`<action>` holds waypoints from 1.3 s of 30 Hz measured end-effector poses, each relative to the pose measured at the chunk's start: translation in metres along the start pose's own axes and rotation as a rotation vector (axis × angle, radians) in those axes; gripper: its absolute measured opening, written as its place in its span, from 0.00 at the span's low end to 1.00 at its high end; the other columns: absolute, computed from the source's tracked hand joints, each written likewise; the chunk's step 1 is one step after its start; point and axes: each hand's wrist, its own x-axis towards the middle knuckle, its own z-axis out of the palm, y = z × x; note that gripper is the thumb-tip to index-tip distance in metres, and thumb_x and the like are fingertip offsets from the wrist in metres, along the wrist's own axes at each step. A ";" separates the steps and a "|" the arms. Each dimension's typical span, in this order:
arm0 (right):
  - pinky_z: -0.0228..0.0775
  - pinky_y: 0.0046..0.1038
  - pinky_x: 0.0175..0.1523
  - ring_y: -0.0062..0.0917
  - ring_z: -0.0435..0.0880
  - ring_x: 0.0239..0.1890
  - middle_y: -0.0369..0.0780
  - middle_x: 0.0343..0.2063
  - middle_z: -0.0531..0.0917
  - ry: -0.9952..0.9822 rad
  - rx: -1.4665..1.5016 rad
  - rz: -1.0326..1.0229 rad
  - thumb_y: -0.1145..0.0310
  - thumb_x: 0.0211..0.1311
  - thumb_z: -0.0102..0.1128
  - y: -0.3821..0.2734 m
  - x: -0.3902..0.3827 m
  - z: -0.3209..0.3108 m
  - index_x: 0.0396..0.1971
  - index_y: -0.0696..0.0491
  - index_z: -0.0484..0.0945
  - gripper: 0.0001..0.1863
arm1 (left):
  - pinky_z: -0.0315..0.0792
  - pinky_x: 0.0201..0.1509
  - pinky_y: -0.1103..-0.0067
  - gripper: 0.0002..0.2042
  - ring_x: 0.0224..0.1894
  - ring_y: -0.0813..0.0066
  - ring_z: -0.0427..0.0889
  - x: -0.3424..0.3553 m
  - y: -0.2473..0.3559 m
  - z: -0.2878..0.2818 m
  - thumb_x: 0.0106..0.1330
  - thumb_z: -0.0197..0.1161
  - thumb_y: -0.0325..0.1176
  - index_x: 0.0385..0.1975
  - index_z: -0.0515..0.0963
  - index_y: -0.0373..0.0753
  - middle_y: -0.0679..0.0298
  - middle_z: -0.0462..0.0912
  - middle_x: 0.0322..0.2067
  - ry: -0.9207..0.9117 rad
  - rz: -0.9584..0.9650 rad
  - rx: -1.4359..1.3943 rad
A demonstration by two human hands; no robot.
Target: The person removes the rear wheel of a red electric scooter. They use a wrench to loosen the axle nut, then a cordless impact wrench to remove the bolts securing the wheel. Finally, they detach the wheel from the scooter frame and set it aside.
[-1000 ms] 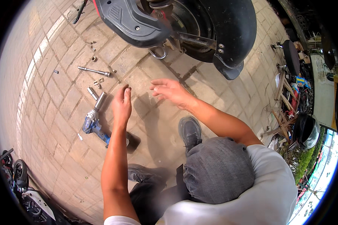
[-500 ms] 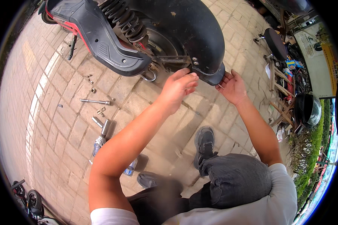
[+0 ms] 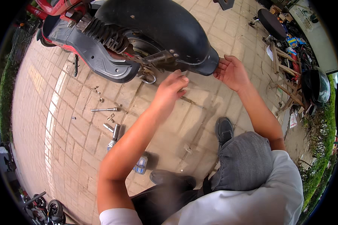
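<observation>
A black rear fender point(image 3: 165, 22) curves over the wheel of a scooter with a grey footboard point(image 3: 105, 67) and a coil shock absorber point(image 3: 107, 37). My right hand point(image 3: 233, 73) is at the flared tail point(image 3: 204, 67) of the fender, palm up, its fingers stretched out and the tips against or just beside the rim. Below the fender's lower edge is my left hand point(image 3: 171, 90), fingers loosely bent and apart, nothing visible in it. A metal bracket point(image 3: 157, 57) runs from the wheel hub to a bolt on the fender's side.
On the brick paving point(image 3: 71, 127) to the left lie a ratchet-like bar point(image 3: 104, 109), several small nuts and sockets, and a power wrench point(image 3: 115, 133) partly behind my left forearm. A round stool point(image 3: 271, 24), wood scraps point(image 3: 283, 60) and a helmet point(image 3: 315, 87) stand at the right.
The view has shifted, so the scooter appears further left and higher. My left hand has come slightly down from the fender edge. My right hand stays at the fender tail.
</observation>
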 end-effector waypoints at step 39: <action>0.72 0.24 0.44 0.21 0.81 0.38 0.39 0.37 0.83 -0.304 -0.568 -0.902 0.75 0.37 0.75 0.056 0.063 -0.006 0.41 0.59 0.76 0.26 | 0.71 0.40 0.78 0.11 0.33 0.73 0.76 0.023 -0.025 0.078 0.58 0.50 0.21 0.41 0.73 0.30 0.61 0.79 0.34 0.519 0.259 -0.129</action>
